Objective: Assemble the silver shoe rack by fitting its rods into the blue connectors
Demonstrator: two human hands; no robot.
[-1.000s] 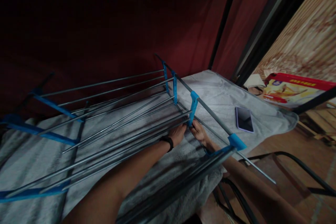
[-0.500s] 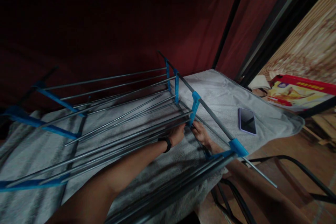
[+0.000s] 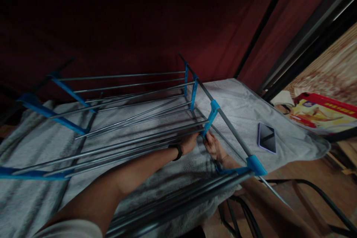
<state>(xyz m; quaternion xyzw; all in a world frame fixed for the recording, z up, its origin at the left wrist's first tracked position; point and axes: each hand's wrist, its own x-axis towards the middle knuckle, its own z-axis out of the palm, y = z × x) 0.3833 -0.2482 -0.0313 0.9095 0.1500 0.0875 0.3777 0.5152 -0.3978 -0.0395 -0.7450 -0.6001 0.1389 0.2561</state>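
A rack of grey metal tubes and blue plastic brackets lies on its side. My left hand, with a black band on the wrist, is closed round the end of a metal tube beside a blue bracket. Across that bracket, my right hand has its fingers curled against the bracket's lower end. Both sets of fingertips are partly hidden behind the plastic and tubes. My right forearm passes under the near corner of the rack, by a blue joint.
A grey blanket lies under the rack. On it, to the right, is a phone. Beyond stands a red and yellow box. A chair with a black frame is at lower right. A dark red wall rises behind.
The camera view has shifted a little, so the rack and phone sit slightly differently in the picture. Both hands stay at the same bracket, with only small finger movement.
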